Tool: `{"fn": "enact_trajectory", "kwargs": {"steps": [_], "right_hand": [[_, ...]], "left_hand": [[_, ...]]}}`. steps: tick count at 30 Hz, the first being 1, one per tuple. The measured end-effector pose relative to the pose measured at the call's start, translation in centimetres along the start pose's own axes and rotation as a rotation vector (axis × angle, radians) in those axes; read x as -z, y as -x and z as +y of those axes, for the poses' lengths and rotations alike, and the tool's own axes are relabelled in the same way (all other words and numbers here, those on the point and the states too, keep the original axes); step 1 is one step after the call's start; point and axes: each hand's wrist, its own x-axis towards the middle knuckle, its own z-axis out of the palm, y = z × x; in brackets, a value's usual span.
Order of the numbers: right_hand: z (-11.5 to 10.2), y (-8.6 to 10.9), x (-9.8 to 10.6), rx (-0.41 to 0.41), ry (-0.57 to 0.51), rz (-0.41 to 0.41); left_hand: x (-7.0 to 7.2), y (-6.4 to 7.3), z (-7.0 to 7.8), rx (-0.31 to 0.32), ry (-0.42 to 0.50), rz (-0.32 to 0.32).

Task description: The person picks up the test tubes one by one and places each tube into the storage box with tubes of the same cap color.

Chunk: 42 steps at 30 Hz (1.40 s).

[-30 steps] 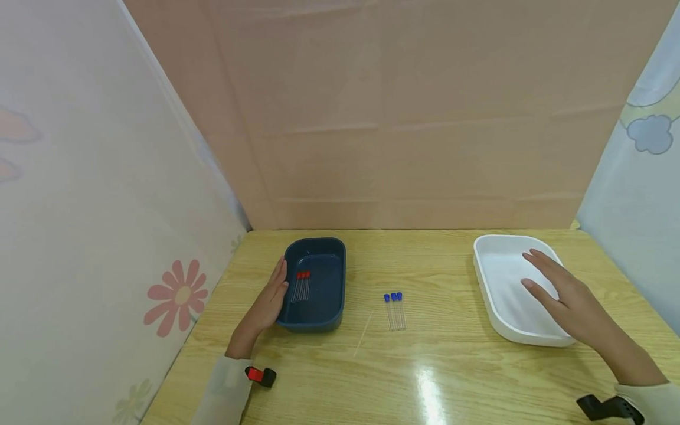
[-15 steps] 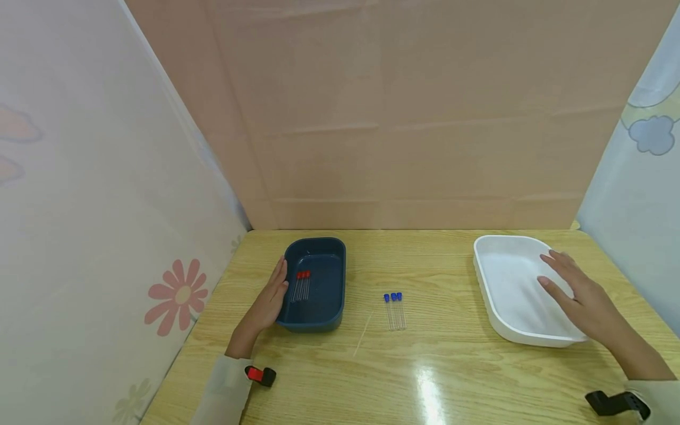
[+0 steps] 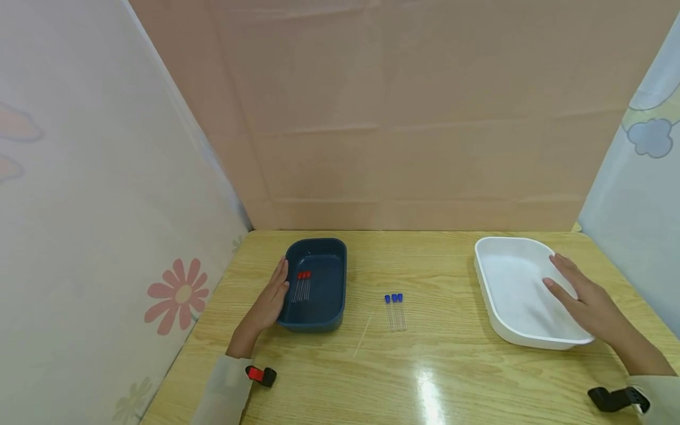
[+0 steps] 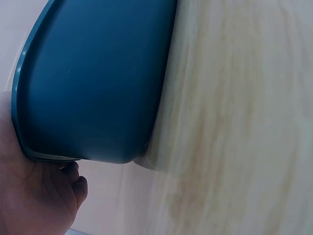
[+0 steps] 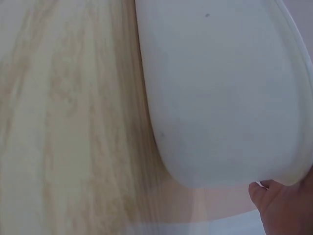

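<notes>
A dark blue tray (image 3: 328, 286) stands left of centre, with a few thin clear tubes with red caps (image 3: 303, 287) lying in it. My left hand (image 3: 270, 302) rests along its left wall, fingers extended and touching the rim. Across the table my right hand (image 3: 588, 302) lies at the right side of a white tray (image 3: 515, 295), its fingers straight and the thumb over the rim. Inside that tray I see no tubes. Between the trays lie 3 clear tubes with blue caps (image 3: 395, 311), side by side. Both wrist views show the hands against the trays' outer edges, with the fingers partly hidden.
Everything stands on a light wood-grain table (image 3: 425, 366). Brown paper (image 3: 414, 118) closes off the back. Pale printed sheets hang at the left (image 3: 106, 206) and right. A thin pale line (image 3: 363, 335) marks the tabletop left of the blue-capped tubes.
My right hand has moved to the right, from over the white tray to its right side. The left hand, the blue tray and the tubes have stayed in place.
</notes>
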Motion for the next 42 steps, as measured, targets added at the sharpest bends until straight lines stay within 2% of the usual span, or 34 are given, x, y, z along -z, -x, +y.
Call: {"fn": "enact_trajectory", "kwargs": {"steps": [12, 22, 42], "right_hand": [[1.2, -0.1, 0.4, -0.016, 0.041, -0.056], [1.8, -0.3, 0.9, -0.01, 0.028, -0.057], [2.0, -0.4, 1.1, -0.009, 0.019, -0.076]], "left_hand": [[0.0, 0.0, -0.1, 0.003, -0.002, -0.004], [0.0, -0.1, -0.1, -0.002, -0.022, 0.004], [0.2, -0.1, -0.1, 0.017, 0.006, -0.017]]}}
